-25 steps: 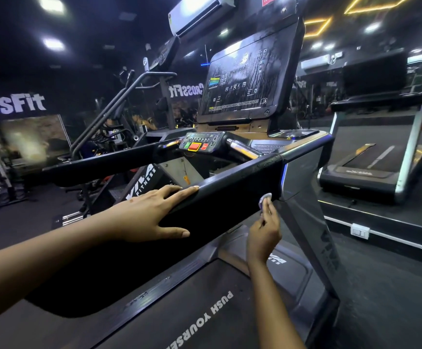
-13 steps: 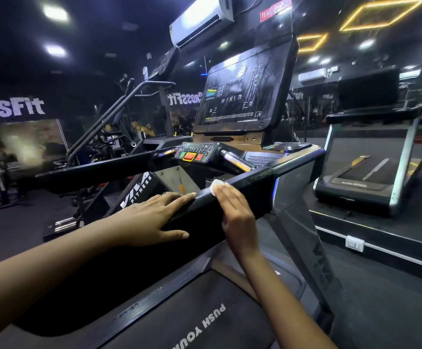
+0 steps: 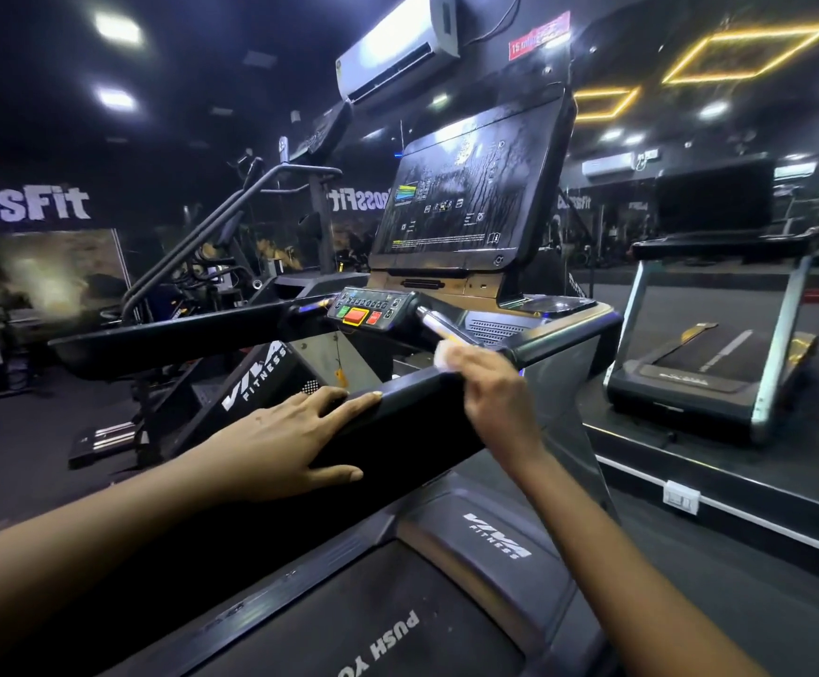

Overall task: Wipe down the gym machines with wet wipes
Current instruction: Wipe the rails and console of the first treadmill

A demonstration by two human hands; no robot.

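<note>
dim gym floor lay behind the treadmill [image 3: 471,544]. right hand [image 3: 495,398] pinched a wet wipe [image 3: 446,355] on its right handrail [image 3: 407,412] (mid-wipe, i judged); left hand [image 3: 280,442] lay spread flat nearer. next: rub toward the console [image 3: 466,197].

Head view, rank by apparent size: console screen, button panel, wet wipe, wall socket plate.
1. console screen, clearly largest.
2. button panel.
3 and 4. wet wipe and wall socket plate look about alike. The wipe is blurred and partly hidden under the right hand, so no ranking between them.
</note>
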